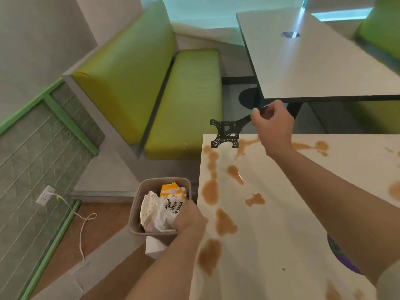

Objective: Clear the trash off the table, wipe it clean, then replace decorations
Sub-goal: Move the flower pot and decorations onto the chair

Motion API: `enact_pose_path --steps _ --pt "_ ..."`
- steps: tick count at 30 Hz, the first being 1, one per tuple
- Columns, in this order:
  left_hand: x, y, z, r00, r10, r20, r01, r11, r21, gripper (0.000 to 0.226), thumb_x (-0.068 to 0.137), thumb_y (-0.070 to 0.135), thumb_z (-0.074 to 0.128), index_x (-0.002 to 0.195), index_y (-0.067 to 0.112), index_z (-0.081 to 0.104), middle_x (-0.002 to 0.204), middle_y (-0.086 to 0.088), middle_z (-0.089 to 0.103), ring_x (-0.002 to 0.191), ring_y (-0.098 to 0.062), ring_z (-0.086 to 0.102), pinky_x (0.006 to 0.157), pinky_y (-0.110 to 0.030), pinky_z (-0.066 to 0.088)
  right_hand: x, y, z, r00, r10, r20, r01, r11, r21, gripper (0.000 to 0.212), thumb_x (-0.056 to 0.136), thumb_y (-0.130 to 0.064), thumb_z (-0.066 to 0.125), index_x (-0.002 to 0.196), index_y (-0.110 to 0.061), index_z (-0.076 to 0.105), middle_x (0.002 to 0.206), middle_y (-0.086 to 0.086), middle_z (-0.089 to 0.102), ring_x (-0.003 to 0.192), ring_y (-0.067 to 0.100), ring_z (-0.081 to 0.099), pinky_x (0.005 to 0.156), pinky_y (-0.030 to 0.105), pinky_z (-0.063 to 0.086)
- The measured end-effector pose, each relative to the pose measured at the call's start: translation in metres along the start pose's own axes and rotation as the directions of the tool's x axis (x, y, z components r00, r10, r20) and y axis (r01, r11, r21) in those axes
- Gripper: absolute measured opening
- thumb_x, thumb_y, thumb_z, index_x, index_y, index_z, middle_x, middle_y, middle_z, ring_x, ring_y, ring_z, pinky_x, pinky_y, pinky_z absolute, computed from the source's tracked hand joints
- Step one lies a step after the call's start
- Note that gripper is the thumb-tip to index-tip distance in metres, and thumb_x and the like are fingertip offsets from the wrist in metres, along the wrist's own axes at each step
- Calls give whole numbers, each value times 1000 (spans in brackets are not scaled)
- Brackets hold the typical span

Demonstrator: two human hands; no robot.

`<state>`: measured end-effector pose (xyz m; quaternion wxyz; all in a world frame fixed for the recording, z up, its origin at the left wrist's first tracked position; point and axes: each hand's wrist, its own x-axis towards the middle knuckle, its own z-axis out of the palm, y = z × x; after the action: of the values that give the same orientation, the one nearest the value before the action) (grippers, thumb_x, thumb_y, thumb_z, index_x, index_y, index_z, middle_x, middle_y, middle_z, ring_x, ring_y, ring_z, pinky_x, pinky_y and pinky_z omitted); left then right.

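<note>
Fingers, left hand (189, 219): I have them curled round crumpled wrappers (161, 210), pushing them into the bin (138, 204) beside the table's left edge.
Trash: I judge it cleared; none shows on the table (281, 224).
Spills (210, 192): brown puddles everywhere, wiping not begun.
Right hand (273, 124): pinches the tip of the tower ornament (227, 134), tilted at the far-left corner.
Room: open gap before the next table (313, 61).
</note>
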<state>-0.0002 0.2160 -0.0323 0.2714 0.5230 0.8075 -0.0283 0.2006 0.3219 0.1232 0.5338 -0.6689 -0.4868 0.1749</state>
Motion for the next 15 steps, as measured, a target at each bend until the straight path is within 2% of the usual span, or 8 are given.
enact_pose_path --steps 2,4,6,8,10,12,15 --pt "-8 7 -8 1000 29 0 -29 995 93 42 85 38 71 118 19 56 116 0 63 108 -21 62 81 -31 47 -3 -19 -25 997 -55 60 58 996 -61 20 88 -31 66 86 -14 54 75 -8 60 66 6 53 61 19 43" --pt "-13 11 -11 998 62 20 -64 992 110 40 91 39 62 123 16 58 122 -2 62 114 -23 59 90 -33 49 -8 -31 -44 989 -59 136 73 992 -102 19 86 -30 68 84 -16 54 77 -7 61 69 7 56 63 22 47" --pt "-22 19 -14 990 143 13 -144 988 53 43 97 46 49 129 18 55 129 -6 58 120 -27 53 96 -39 46 -15 -36 -59 981 -18 195 43 992 -121 19 85 -28 71 84 -16 56 79 -3 62 73 13 63 67 27 54" --pt "-37 35 -18 961 270 -64 -275 958 -83 44 100 49 38 131 22 53 132 -6 55 123 -27 48 99 -42 43 -26 -36 -75 971 21 238 14 989 -146 21 83 -28 73 85 -14 57 79 1 64 73 18 68 66 32 59" --pt "-59 60 -21 895 422 -141 -445 863 -241 49 99 55 36 136 26 48 137 0 49 129 -21 40 102 -39 36 -37 -36 -95 963 45 266 1 986 -169 22 83 -27 74 83 -15 56 78 2 64 67 17 68 60 28 58" --pt "-84 82 -19 797 587 -142 -597 732 -328 52 99 55 38 142 27 41 141 7 45 133 -14 36 104 -32 31 -45 -36 -115 963 52 263 -8 986 -166 22 83 -28 74 82 -14 57 76 2 65 63 14 68 57 25 56" --pt "-119 102 -13 704 705 -80 -657 604 -451 44 97 54 44 137 35 47 137 17 50 129 -4 43 108 -30 35 -50 -34 -155 963 58 264 -19 989 -147 20 83 -29 75 82 -15 61 74 1 65 61 10 66 60 23 53"
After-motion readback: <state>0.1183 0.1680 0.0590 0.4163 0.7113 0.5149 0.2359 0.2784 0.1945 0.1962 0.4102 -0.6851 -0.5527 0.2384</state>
